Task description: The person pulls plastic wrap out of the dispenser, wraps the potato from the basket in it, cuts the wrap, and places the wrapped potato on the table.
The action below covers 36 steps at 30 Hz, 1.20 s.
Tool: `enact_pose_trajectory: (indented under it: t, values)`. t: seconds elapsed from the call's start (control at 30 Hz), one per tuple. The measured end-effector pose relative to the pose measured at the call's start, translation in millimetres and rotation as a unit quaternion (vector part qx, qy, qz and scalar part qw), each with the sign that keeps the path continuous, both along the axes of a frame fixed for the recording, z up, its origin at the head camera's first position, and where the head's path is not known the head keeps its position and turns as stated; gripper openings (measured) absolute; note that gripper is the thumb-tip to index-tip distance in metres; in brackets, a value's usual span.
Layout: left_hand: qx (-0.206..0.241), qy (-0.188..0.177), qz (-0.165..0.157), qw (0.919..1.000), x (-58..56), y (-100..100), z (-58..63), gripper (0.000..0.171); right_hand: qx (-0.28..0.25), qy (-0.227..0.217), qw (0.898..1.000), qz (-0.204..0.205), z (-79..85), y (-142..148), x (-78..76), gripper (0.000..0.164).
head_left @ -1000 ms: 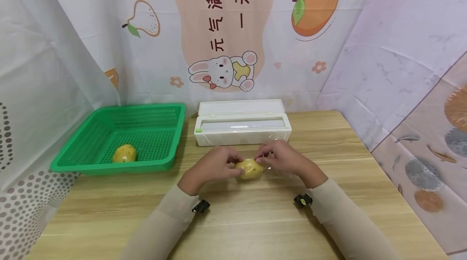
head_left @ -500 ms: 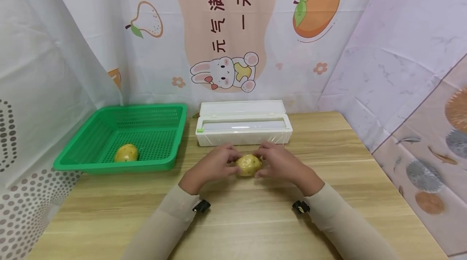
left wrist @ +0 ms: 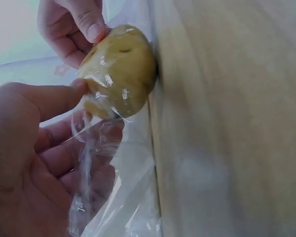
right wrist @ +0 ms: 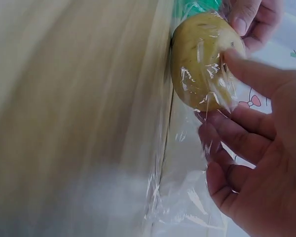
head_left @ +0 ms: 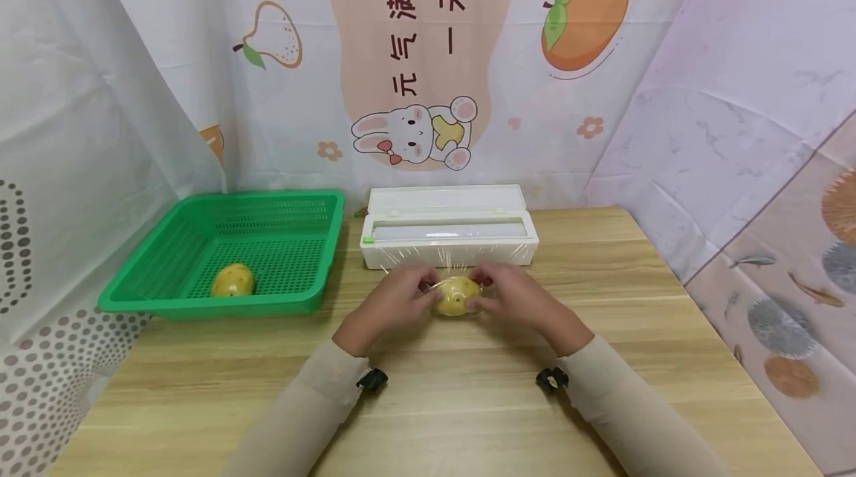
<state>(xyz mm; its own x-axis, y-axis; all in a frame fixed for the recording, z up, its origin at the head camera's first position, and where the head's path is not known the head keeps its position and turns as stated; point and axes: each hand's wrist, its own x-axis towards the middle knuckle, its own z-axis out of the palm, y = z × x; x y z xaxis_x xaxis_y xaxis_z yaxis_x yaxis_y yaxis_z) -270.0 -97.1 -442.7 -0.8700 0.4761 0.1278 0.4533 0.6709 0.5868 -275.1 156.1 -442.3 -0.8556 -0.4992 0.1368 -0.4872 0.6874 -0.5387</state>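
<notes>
A yellow potato (head_left: 456,296) in clear cling film is held between both hands just in front of the cling film box (head_left: 451,250). My left hand (head_left: 396,304) grips its left end, and the left wrist view shows the thumb on the film with fingers curled beneath. At the other end my right hand (head_left: 518,304) holds the potato, its thumb pressing the wrapped surface (right wrist: 202,64). Creased film (left wrist: 91,168) hangs by the left fingers. From the potato, taut film (head_left: 451,263) runs back to the box, whose lid stands raised over the white roll.
A green plastic basket (head_left: 321,280) stands on the left of the wooden table (head_left: 468,417), with another potato (head_left: 232,280) inside. Behind the box hangs a printed curtain (head_left: 287,113); patterned cloth (head_left: 769,254) borders the right side.
The right hand has gone from pinching film at the potato's right end to holding the potato itself. Potato and hands have shifted slightly toward the box, and creases now show in the film.
</notes>
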Motion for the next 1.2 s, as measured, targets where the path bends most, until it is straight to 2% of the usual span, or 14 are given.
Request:
enact_pose_trajectory:
  t: [0.13, 0.23, 0.37, 0.5, 0.8, 1.07, 1.2]
  values:
    - [-0.01, 0.014, 0.024, 0.9996, -1.2, 4, -3.1, 0.017, 0.008, 0.005, 1.0, 0.022, -1.1, 1, -3.1, 0.052]
    - [-0.019, 0.033, 0.039, 0.9985, -2.3, 5, -4.7, 0.019, 0.023, 0.024, 0.999, 0.035, -1.1, -2, -5.3, 0.051]
    - [-0.029, 0.048, 0.053, 0.997, -3.7, 4, -6.8, 0.024, 0.054, 0.046, 0.997, 0.027, -0.5, -7, -6.7, 0.049]
    - [-0.038, 0.043, 0.067, 0.9961, -5.1, 4, -8.4, 0.026, 0.072, 0.055, 0.996, 0.012, 0.1, -10, -6.7, 0.052]
    - [-0.103, 0.066, 0.037, 0.9918, -2.4, 4, -5.9, 0.046, 0.121, 0.068, 0.99, -0.016, 0.0, -11, -5.4, 0.055]
    - [-0.117, 0.088, 0.046, 0.9881, -4.6, 8, -6.2, 0.046, 0.13, 0.041, 0.99, -0.039, -2.7, -8, -6.9, 0.055]
    - [-0.117, 0.078, 0.059, 0.9883, -6.3, 11, -7.8, 0.05, 0.121, 0.039, 0.991, -0.034, -3.0, -6, -9.8, 0.056]
